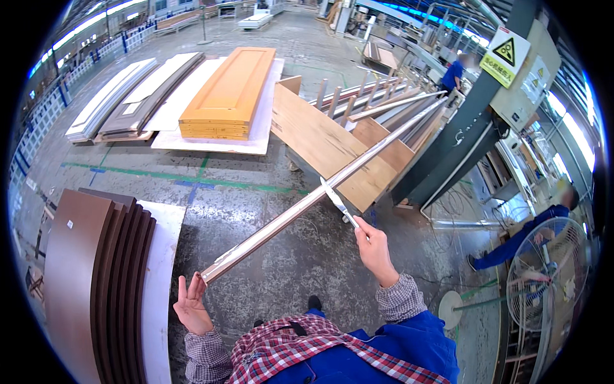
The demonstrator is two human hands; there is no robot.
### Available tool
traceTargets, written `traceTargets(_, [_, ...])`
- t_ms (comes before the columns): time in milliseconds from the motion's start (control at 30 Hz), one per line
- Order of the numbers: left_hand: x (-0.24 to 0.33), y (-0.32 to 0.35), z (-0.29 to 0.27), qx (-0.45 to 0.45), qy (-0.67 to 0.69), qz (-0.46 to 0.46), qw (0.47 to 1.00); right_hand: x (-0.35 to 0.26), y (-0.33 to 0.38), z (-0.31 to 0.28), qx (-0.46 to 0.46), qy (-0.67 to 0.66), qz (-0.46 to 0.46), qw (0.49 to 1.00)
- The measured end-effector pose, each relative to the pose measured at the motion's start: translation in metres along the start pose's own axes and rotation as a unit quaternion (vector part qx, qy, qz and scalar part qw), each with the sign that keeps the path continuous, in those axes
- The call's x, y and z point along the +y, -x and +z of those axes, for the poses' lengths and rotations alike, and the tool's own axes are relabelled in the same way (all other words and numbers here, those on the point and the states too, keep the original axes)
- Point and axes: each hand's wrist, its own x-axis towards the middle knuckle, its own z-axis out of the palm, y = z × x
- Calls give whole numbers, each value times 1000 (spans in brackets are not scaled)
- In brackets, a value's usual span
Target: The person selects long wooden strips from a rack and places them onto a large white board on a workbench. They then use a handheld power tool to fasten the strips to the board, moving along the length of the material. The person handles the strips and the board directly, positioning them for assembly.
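Above the workshop floor (275, 297), a strip (306, 201) is slanting, left hand (192, 308) fanning fingers at its near end, grip unclear, right hand (375, 252) gripping a scraper (336, 200) midway along, seemingly smoothing paste (231, 252), next needing steadiness.

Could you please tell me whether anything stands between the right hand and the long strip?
Only the flat-bladed tool held in the right hand, its tip overlapping the long strip in this view; nothing else visible is in the way.
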Motion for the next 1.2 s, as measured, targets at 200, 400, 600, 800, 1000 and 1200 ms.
traceTargets(200, [5,4,-2,-67,-2,-5,998,-24,28,19,22,6,35,999])
traceTargets(400, [-2,6,-8,-75,26,-7,997,-57,51,29,-35,31,12,999])
traceTargets(600, [4,5,0,-86,9,14,996,-78,71,35,-97,4,24,995])
traceTargets(800, [6,5,-5,-87,-13,13,996,-93,96,53,-113,-28,19,993])
traceTargets(1000, [-1,3,-19,-63,29,9,998,-110,113,63,-207,-76,24,975])
traceTargets(1200, [-16,3,-15,-70,103,-12,992,-90,109,49,-294,-328,223,870])
